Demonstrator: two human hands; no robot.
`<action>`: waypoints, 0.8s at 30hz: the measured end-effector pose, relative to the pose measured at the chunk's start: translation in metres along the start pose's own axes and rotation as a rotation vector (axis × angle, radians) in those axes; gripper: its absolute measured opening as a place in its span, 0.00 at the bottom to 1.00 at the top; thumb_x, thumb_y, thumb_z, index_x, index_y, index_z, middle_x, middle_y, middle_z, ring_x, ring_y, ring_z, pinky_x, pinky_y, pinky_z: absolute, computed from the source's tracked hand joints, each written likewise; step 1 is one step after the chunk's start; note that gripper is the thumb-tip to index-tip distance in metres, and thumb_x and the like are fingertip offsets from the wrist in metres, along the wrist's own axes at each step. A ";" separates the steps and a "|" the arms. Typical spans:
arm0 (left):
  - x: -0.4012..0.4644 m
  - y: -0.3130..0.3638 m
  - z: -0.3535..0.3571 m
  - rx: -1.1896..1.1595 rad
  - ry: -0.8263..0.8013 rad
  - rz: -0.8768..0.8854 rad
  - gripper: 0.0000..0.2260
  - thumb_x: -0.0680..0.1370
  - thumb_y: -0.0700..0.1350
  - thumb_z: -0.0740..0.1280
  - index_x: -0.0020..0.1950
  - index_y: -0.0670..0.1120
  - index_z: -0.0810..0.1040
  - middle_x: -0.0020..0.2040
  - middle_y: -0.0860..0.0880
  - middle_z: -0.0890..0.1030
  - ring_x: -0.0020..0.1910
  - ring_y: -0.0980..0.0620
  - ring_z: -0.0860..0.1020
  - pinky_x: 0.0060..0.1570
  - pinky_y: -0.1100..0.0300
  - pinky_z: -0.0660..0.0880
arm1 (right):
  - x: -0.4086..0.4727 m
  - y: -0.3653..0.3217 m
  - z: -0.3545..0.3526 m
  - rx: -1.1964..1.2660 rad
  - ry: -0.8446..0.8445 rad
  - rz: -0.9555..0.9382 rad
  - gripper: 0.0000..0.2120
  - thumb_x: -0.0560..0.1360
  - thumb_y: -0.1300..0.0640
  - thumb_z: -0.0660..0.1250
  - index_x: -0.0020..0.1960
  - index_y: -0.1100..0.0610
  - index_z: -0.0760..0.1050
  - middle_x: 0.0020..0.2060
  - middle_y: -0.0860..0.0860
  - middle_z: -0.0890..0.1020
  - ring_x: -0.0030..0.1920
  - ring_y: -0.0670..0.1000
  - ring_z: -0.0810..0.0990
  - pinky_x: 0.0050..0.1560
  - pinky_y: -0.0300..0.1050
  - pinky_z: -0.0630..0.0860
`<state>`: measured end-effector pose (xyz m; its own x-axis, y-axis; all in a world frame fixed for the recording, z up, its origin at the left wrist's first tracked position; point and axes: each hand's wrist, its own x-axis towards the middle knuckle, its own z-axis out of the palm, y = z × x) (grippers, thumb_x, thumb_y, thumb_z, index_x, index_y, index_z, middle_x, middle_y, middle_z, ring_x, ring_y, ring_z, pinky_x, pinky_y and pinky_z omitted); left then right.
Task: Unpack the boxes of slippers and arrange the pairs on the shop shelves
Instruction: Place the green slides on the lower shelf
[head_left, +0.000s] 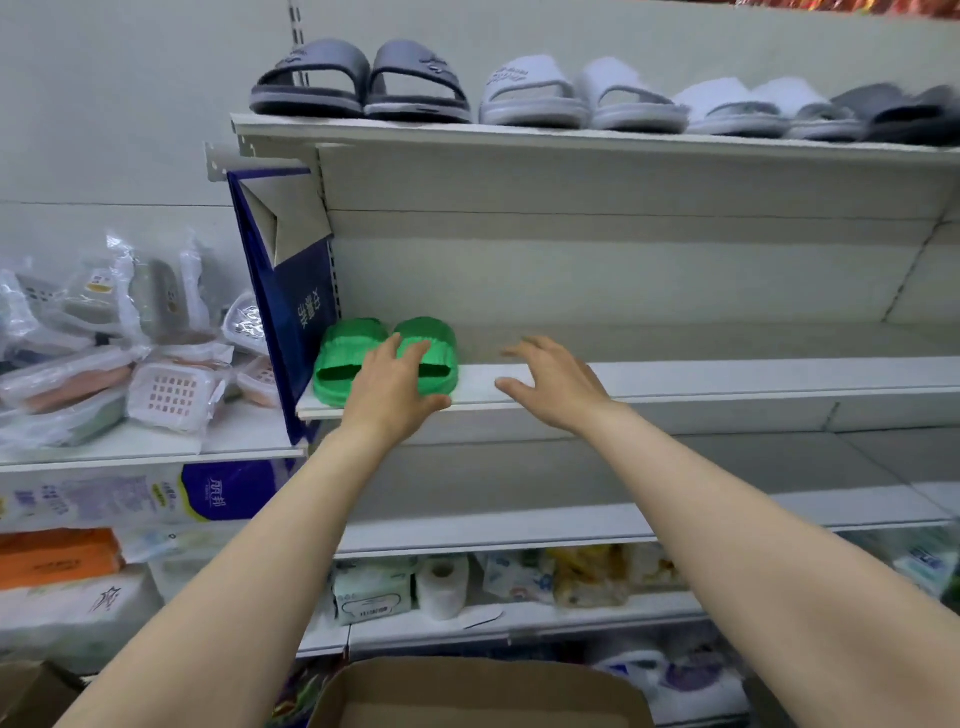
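Observation:
A pair of green slippers (343, 358) sits side by side at the left end of the middle white shelf (727, 382). My left hand (392, 387) lies over the front of the pair with straight fingers, touching the right slipper. My right hand (550, 382) hovers open over the bare shelf just right of the slippers, fingers spread, holding nothing. On the top shelf (571, 137) stand a dark grey pair (363, 80), a light grey pair (576, 93), a white pair (748, 106) and another dark pair (904, 111). An open cardboard box (467, 691) is below at the bottom edge.
A blue board (291, 291) stands upright at the shelf's left end. Left of it, bagged plastic baskets (130, 353) fill a neighbouring shelf, with tissue packs (156, 499) below. Lower shelves hold paper rolls (441, 584) and packets. Another box corner (26, 691) shows at bottom left.

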<state>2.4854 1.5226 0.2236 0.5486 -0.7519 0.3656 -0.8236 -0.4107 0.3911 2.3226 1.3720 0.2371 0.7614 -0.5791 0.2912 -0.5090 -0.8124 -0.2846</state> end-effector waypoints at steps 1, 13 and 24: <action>-0.006 0.019 0.000 -0.013 -0.001 0.014 0.36 0.73 0.54 0.75 0.78 0.48 0.64 0.78 0.38 0.60 0.77 0.39 0.59 0.74 0.47 0.59 | -0.012 0.011 -0.014 -0.005 0.013 0.012 0.26 0.80 0.42 0.63 0.76 0.48 0.67 0.79 0.52 0.62 0.78 0.52 0.60 0.73 0.50 0.62; -0.099 0.271 0.028 -0.146 0.066 0.222 0.30 0.74 0.56 0.73 0.74 0.49 0.70 0.68 0.45 0.71 0.69 0.45 0.69 0.64 0.51 0.70 | -0.209 0.165 -0.174 -0.083 0.249 0.056 0.26 0.78 0.41 0.67 0.73 0.47 0.70 0.76 0.50 0.68 0.75 0.51 0.65 0.71 0.51 0.67; -0.154 0.442 0.123 -0.251 -0.055 0.334 0.30 0.75 0.55 0.73 0.73 0.48 0.70 0.70 0.46 0.71 0.70 0.47 0.68 0.65 0.55 0.68 | -0.336 0.320 -0.226 -0.067 0.240 0.193 0.28 0.78 0.43 0.68 0.74 0.49 0.69 0.73 0.51 0.70 0.74 0.54 0.67 0.72 0.56 0.68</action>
<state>2.0191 1.3930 0.2363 0.2433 -0.8518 0.4639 -0.8904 -0.0065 0.4552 1.8130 1.2909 0.2549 0.5355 -0.7166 0.4469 -0.6665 -0.6836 -0.2974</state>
